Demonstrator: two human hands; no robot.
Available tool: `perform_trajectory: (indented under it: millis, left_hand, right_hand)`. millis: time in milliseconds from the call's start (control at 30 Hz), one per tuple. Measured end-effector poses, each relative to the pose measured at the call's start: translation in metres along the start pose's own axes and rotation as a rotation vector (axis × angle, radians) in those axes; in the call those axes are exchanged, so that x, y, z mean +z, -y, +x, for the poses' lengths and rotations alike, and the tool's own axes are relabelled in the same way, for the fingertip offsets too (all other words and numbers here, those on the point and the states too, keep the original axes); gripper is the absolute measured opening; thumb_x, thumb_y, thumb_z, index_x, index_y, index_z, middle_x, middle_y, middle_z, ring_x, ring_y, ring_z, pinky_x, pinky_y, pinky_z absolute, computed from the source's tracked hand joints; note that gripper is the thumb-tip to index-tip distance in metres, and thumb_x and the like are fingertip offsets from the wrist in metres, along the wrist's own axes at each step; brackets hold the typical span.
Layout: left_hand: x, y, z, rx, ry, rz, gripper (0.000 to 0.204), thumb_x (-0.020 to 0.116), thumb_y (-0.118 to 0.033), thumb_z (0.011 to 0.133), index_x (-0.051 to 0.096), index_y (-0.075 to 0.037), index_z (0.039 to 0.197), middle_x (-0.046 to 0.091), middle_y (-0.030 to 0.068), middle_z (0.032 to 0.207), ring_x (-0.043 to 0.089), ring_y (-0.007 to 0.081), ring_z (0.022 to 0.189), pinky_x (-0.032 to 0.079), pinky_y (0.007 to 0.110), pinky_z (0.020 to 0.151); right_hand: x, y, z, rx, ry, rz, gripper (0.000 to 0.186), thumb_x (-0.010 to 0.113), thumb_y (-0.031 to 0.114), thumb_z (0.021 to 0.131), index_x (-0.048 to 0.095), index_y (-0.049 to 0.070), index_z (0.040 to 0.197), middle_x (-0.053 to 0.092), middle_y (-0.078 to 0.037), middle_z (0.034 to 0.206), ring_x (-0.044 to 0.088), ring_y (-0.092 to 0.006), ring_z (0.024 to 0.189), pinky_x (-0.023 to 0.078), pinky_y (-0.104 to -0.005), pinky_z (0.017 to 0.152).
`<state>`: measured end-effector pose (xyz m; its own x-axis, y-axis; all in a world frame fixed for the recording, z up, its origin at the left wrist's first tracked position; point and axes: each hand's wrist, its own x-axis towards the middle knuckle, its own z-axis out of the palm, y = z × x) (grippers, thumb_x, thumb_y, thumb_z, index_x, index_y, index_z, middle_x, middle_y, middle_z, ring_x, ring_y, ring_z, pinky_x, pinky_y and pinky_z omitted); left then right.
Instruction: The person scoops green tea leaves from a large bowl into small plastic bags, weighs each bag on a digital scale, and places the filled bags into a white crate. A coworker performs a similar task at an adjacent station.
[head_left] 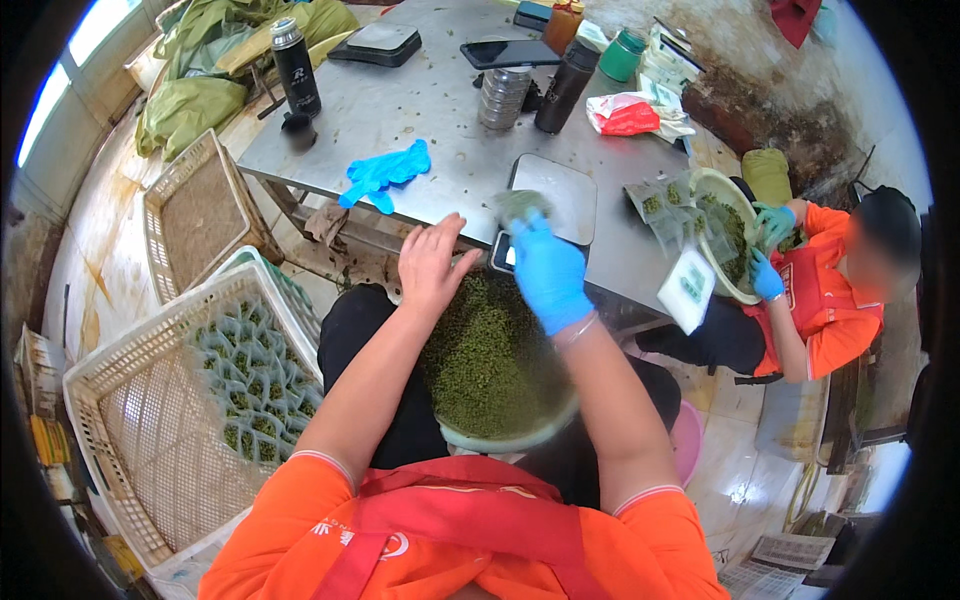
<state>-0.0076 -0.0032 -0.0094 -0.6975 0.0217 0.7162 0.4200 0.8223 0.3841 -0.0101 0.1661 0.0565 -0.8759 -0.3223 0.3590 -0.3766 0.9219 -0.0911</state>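
Observation:
My bare left hand [432, 266] is open at the near edge of the metal table, fingers stretched out and holding nothing. My right hand [550, 270], in a blue glove, grips a small clear bag [518, 205] with greenish contents, smeared by motion. That bag is beside the flat plate of a digital scale [560, 195], whose display is partly hidden by my right hand. Below both hands, between my knees, a round basin holds a heap of small green buds or berries [485, 350]; its pale rim [510, 442] shows at the near side.
At left, a white plastic crate [110, 465] holds rows of filled bags [255, 375]. A spare blue glove [388, 175], flasks [295, 70], a phone [510, 53] and a jar [503, 98] lie on the table [440, 110]. A gloved co-worker [825, 270] sits at right with another basin [715, 180].

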Motion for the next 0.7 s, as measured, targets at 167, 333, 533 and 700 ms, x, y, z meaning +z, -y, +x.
perform_trajectory:
  millis: [167, 333, 533, 700]
  left_hand:
    - [0.004, 0.004, -0.011, -0.257, 0.256, -0.008, 0.051, 0.07, -0.02, 0.066, 0.054, -0.015, 0.114, 0.064, 0.0103, 0.074, 0.062, 0.0307, 0.067, 0.047, 0.04, 0.057]
    - [-0.002, -0.001, -0.01, -0.125, 0.288, -0.038, 0.055, 0.069, -0.018, 0.067, 0.051, -0.016, 0.12, 0.064, 0.012, 0.082, 0.062, 0.0322, 0.072, 0.048, 0.041, 0.062]
    - [-0.006, -0.002, -0.008, -0.072, 0.299, -0.067, 0.067, 0.066, -0.014, 0.067, 0.043, -0.021, 0.129, 0.064, 0.0127, 0.084, 0.061, 0.0327, 0.072, 0.047, 0.042, 0.062]
    - [-0.002, -0.001, -0.007, 0.025, 0.311, -0.02, 0.063, 0.066, -0.013, 0.065, 0.046, -0.016, 0.125, 0.063, 0.0133, 0.082, 0.06, 0.0335, 0.069, 0.047, 0.042, 0.059]
  right_hand:
    - [-0.018, 0.043, -0.01, -0.137, -0.005, 0.19, 0.026, 0.049, 0.01, 0.081, 0.058, 0.011, 0.106, 0.057, -0.011, 0.107, 0.062, -0.0298, 0.067, 0.051, -0.0398, 0.054]
    - [0.028, 0.038, -0.008, 0.011, 0.185, 0.174, 0.026, 0.051, 0.01, 0.081, 0.061, 0.015, 0.105, 0.058, -0.008, 0.109, 0.062, -0.0294, 0.076, 0.051, -0.0402, 0.062]
    - [0.005, 0.041, -0.02, -0.084, 0.076, 0.182, 0.033, 0.05, 0.011, 0.08, 0.055, 0.01, 0.112, 0.055, -0.011, 0.117, 0.063, -0.0303, 0.07, 0.051, -0.0416, 0.054]
    - [0.036, 0.036, -0.013, 0.028, 0.285, 0.239, 0.026, 0.049, 0.013, 0.084, 0.056, 0.009, 0.108, 0.061, -0.015, 0.105, 0.062, -0.0339, 0.068, 0.052, -0.0419, 0.058]
